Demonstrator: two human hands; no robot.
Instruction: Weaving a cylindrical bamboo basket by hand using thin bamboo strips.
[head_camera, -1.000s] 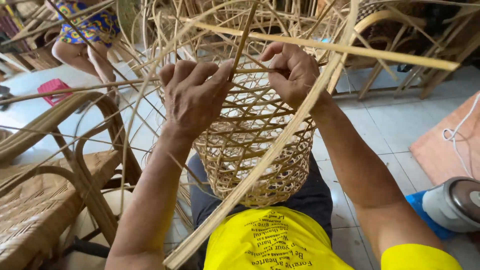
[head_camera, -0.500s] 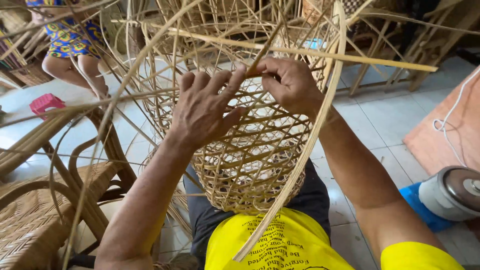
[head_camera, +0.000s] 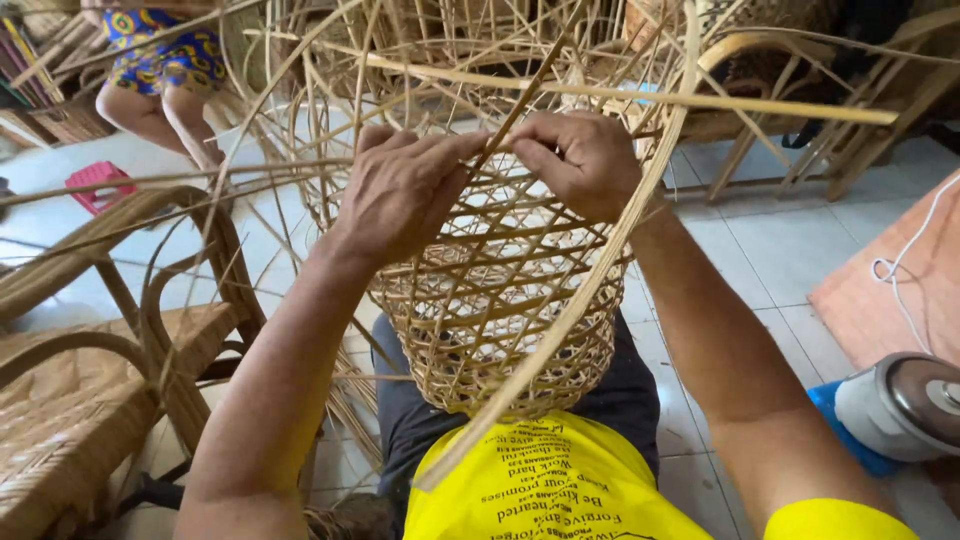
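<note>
A woven rattan chair stands at my left; my left hand lies on the upper wall of the open-weave basket, fingers curled around its strands; the basket rests against my lap, below and between both hands; my right hand pinches a thin cane strip at the basket's upper edge; a grinder sits on the floor at far right.

Matt, pale rattan strips form the openwork basket above a glossy tiled floor.
</note>
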